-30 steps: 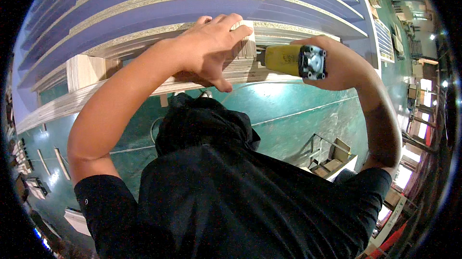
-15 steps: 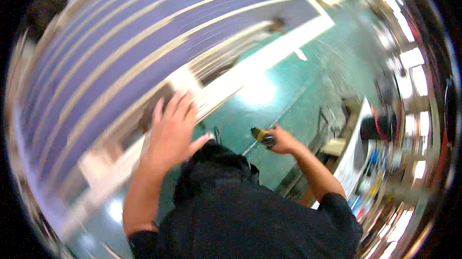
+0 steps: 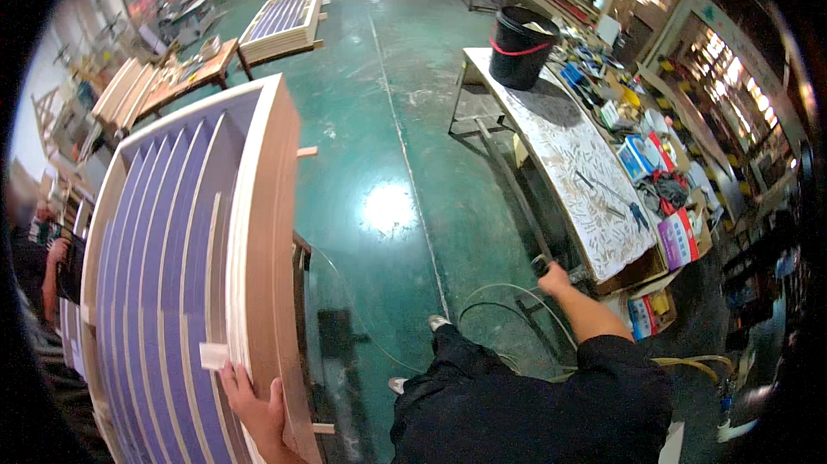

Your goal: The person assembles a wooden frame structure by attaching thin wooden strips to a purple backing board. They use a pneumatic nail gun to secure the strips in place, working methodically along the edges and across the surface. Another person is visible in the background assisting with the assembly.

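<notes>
While my left hand rests on the near rim of a large wooden frame, thumb apart, fingers loosely spread, no firm hold visible: one small wood block at its fingertips. Frame: at left, purple inside, pale strips. My right hand: fingers curled round one dark tool, beside a white-topped table, right. One black bucket, red band, table's far end.
</notes>
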The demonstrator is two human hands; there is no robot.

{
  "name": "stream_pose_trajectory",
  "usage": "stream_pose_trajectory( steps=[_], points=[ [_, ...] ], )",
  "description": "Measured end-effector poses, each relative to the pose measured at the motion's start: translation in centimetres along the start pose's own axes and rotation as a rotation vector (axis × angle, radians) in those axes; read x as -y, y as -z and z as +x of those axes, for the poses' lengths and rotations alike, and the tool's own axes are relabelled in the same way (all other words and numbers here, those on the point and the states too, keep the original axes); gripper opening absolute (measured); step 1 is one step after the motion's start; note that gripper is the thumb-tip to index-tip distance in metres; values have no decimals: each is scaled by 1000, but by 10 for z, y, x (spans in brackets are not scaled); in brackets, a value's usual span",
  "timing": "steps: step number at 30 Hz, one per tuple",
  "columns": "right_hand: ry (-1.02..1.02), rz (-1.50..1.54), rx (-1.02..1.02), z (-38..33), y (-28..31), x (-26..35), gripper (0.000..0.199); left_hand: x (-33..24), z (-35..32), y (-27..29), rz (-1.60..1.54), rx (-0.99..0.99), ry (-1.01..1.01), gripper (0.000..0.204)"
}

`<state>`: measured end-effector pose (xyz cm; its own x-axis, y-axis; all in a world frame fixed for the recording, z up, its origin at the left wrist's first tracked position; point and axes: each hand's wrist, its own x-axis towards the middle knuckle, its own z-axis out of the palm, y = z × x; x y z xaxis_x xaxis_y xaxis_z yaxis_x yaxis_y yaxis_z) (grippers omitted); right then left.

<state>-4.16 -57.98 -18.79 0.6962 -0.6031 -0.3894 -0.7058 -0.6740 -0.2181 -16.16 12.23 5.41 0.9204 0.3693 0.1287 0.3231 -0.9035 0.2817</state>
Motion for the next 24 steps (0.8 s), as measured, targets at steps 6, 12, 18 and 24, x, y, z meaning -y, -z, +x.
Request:
stream_pose_trajectory(
  steps=[6, 12, 18, 24],
  points=[
    [-127, 276, -255, 118, 47, -95, 67, -9, 6, -19, -127, -168, 91, 60],
    [-318, 58, -125, 203, 69, -177, 67, -2, 7, -38, 153, -258, 34, 54],
    [-530, 8, 39, 232, 73, -167, 83, -3, -3, -41, 340, -311, 61, 61],
    [-587, -187, -17, 293, 39, -234, 90, -3, 12, -43, 307, -269, 73, 64]
  ],
)
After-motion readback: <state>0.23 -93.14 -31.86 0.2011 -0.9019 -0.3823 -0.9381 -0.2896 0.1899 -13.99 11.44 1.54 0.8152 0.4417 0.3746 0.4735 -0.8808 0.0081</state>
